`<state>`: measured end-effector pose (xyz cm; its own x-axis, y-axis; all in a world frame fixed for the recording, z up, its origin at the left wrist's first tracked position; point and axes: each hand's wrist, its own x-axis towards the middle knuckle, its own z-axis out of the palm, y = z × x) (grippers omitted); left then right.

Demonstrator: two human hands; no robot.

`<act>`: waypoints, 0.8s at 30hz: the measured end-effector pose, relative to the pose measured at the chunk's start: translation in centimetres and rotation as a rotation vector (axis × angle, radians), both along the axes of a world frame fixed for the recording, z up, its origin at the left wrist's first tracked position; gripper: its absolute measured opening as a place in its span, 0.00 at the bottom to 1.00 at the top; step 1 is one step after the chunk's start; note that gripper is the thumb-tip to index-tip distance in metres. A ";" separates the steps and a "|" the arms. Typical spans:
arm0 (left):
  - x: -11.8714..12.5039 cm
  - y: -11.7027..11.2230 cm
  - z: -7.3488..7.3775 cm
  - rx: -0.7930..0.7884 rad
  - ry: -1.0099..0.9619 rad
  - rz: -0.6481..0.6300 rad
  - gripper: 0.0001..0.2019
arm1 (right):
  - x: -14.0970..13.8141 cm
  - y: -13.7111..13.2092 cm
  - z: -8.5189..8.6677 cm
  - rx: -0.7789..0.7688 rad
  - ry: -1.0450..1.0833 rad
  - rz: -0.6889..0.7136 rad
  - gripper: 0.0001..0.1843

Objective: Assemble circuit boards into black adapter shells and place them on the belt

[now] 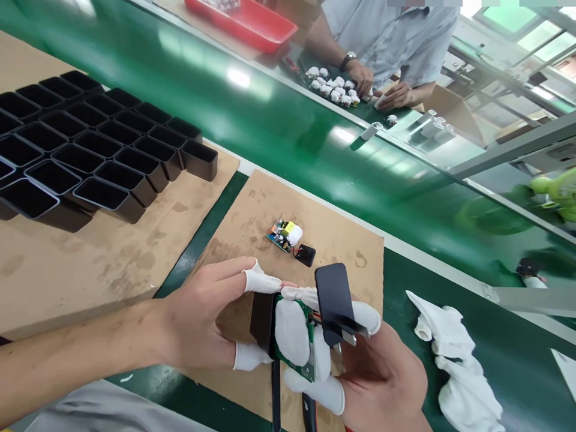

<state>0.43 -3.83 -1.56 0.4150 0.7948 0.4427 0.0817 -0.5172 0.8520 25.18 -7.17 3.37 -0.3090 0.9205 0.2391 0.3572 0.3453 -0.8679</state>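
- Closest to me, the right hand [387, 366] pinches the white-padded circuit board [292, 333] by opposite edges; the left hand [204, 312] has its grip closed round a black case [261, 321].
- The board lies between both grips, right at the case's mouth, its visible long axis running up and down my view; insertion depth I can't tell.
- A pronged black plate [333, 300] stands over the right fingers.
- Beyond, a second board [283, 234] lies on cardboard [351, 252]; left, case rows [112, 201]; right, white cloth [454, 342] on the green desk [400, 276].

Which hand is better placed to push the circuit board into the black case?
Probably the right hand: it grips the circuit board, while the left hand holds the black case.
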 end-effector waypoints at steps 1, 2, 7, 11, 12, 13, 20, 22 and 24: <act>0.0 0.0 0.0 -0.006 -0.004 -0.003 0.30 | -0.1 0.1 0.1 -0.003 -0.007 0.004 0.35; 0.0 0.0 0.1 -0.008 -0.007 -0.006 0.30 | -0.1 0.2 0.3 -0.002 -0.007 0.008 0.34; 0.0 0.1 -0.1 0.011 -0.013 -0.017 0.30 | -0.1 0.2 0.3 0.027 -0.045 0.014 0.33; 0.0 0.1 -0.3 0.002 -0.022 -0.023 0.32 | 0.1 0.0 -0.1 0.091 -0.041 0.003 0.36; 0.0 0.1 -0.3 -0.003 -0.029 -0.029 0.33 | 0.1 0.0 -0.2 0.090 -0.038 0.023 0.36; 0.0 0.1 -0.3 -0.007 -0.033 -0.035 0.33 | 0.2 0.1 -0.2 0.078 -0.039 0.047 0.36; -0.1 0.2 0.0 -0.030 -0.049 -0.058 0.33 | 0.3 0.1 -0.8 0.054 0.003 0.088 0.41; 0.0 0.2 0.0 -0.036 -0.061 -0.057 0.33 | 0.2 0.1 -0.9 0.013 0.001 0.130 0.41; 0.0 0.3 0.0 -0.034 -0.067 -0.056 0.33 | 0.1 0.1 -0.8 -0.007 0.003 0.153 0.42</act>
